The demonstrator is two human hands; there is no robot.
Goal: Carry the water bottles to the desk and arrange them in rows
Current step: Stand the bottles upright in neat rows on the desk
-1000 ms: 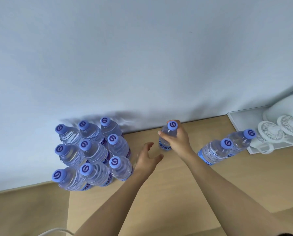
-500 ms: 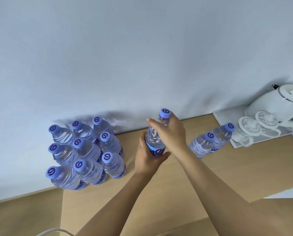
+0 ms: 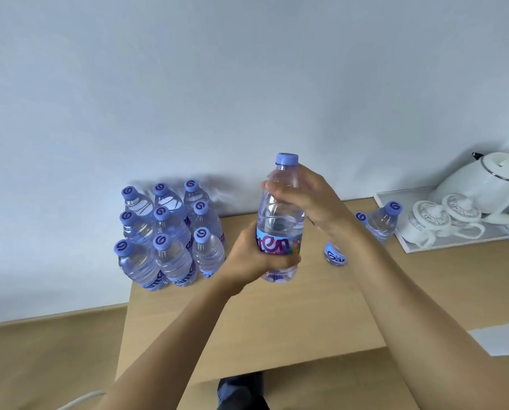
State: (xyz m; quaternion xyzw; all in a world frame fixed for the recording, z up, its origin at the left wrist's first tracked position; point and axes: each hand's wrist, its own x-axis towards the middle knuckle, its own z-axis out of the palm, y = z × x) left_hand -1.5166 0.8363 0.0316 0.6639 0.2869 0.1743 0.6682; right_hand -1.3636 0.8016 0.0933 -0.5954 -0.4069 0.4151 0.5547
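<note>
**Bottle lifted higher, now held in both hands**

We see the held bottle (image 3: 279,220) upright in the air above the bench (image 3: 276,315), clear of its surface. Our right hand (image 3: 303,196) wraps the upper body just under the blue cap, fingers curled round the shoulder. Our left hand (image 3: 253,258) grips the lower part, its fingers closed over the blue label. A second ago the bottle stood on the bench with only the right hand on its top, and the left hand was open and reaching beside it. Half a second ago the left hand had just closed on it, low above the wood. Now it sits higher in our view, so the cap shows from the side rather than from above.

To the left of our left hand, the group of nine bottles (image 3: 170,232) stands in three rows of three at the bench's far left corner, against the wall (image 3: 247,84). They are packed close together, and they stand as they did earlier.

Behind our right forearm stand two more bottles (image 3: 382,221), one largely hidden by the arm, with only its cap and a bit of its label visible. Just right of them lies a white tray (image 3: 442,247) carrying two lidded white cups (image 3: 442,217) and a white kettle (image 3: 490,184). The kettle shows more fully than it did a second ago.
</note>
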